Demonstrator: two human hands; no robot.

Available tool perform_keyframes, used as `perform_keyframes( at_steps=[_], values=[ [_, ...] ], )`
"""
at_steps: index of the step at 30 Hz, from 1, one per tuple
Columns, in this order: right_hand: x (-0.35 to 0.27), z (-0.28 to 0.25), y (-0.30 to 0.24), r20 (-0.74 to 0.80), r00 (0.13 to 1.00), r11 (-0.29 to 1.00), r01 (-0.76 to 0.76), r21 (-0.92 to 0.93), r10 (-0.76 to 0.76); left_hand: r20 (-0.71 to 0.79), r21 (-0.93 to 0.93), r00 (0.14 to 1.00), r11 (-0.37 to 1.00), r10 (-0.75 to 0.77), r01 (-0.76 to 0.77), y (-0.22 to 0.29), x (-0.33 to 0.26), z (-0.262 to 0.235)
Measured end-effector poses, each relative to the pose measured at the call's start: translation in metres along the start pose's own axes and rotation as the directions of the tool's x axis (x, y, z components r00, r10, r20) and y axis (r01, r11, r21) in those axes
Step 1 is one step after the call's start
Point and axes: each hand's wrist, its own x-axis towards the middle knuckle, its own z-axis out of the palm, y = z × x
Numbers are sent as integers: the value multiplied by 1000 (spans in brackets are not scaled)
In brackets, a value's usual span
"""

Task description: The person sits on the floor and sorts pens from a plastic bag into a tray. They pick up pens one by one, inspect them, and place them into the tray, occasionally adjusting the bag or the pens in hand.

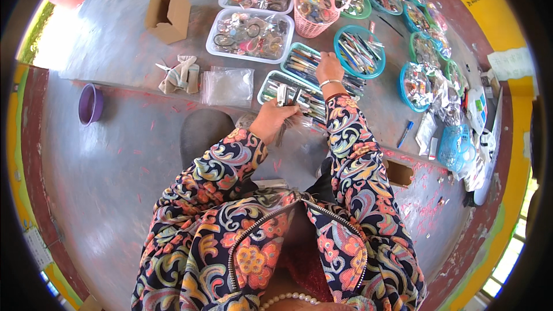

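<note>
My left hand (272, 119) is closed round a small bundle of black and silver-white pieces (286, 95), whose exact kind I cannot make out. Below that hand, something clear and wispy hangs down. The bundle is over the nearer pale-green tray (268, 88), which is filled with thin pen-like sticks. My right hand (330, 69), palm down, has its fingers bent together at the right edge of the farther pale-green tray (299, 46), full of similar sticks (299, 62). Whatever lies between those fingertips is hidden.
Beyond the trays stand white tubs (210, 43) of hair ties, a pink basket (298, 14) and a blue bowl (336, 57) of pens. Several bowls line the right. At left are clear bags (228, 87), a cloth (183, 76), a cardboard box (167, 14) and a purple bowl (90, 105).
</note>
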Motion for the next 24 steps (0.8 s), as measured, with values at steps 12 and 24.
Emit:
perform_keyframes(
  at_steps=[12,24],
  values=[
    [-86,-118,-23,549,798,142,-531,835,-249,183,-26,981,998,65,-61,15,-6,11],
    [-148,-142,16,361,928,-188,-340,921,92,394,252,918,965,-31,-75,13,-13,14]
  ],
)
